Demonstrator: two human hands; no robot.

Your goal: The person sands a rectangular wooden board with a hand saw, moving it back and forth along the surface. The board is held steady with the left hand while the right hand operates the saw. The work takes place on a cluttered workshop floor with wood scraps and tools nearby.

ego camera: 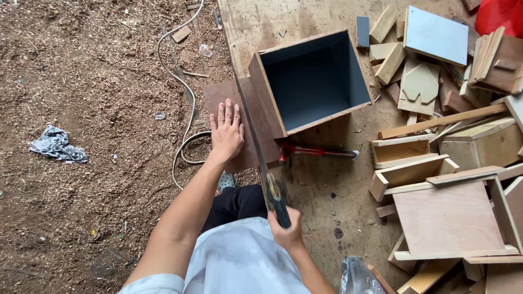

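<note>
Left hand [226, 133] lies spread flat on the brown board [239, 125] just beside the handsaw [256, 147] gripped in the right hand [287, 231], so a jumping blade could nick those fingers [229, 111]

The left hand [226, 132] lies flat, palm down, fingers [229, 111] together, arm stretched forward. The right hand [287, 231] is fisted, close to the body, wrist bent.
</note>
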